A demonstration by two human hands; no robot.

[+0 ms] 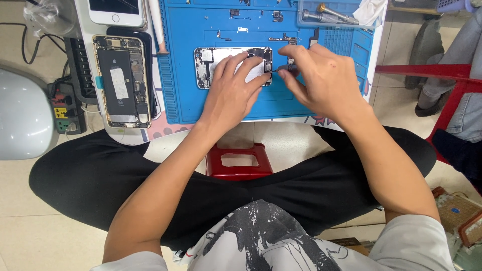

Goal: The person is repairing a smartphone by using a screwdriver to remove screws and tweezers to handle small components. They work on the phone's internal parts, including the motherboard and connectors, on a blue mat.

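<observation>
I'm at the unscrewing stage, by my reading. My left hand [233, 93] lies flat, fingers spread, pinning the opened silver phone body with exposed internals [207, 66] to the blue silicone repair mat [281, 103]. My right hand [321, 80] pinches a slim dark screwdriver [281, 68], tip at the phone's right end. Beside the mat lies a second opened phone with a black battery [122, 80]. Next needs steady downward pressure and a straight, fine twist.

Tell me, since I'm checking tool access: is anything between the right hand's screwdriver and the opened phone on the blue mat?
Nothing visible. The right hand holds a small dark screwdriver with its tip at the opened silver phone's right edge; the left hand rests on the phone beside it.
</observation>
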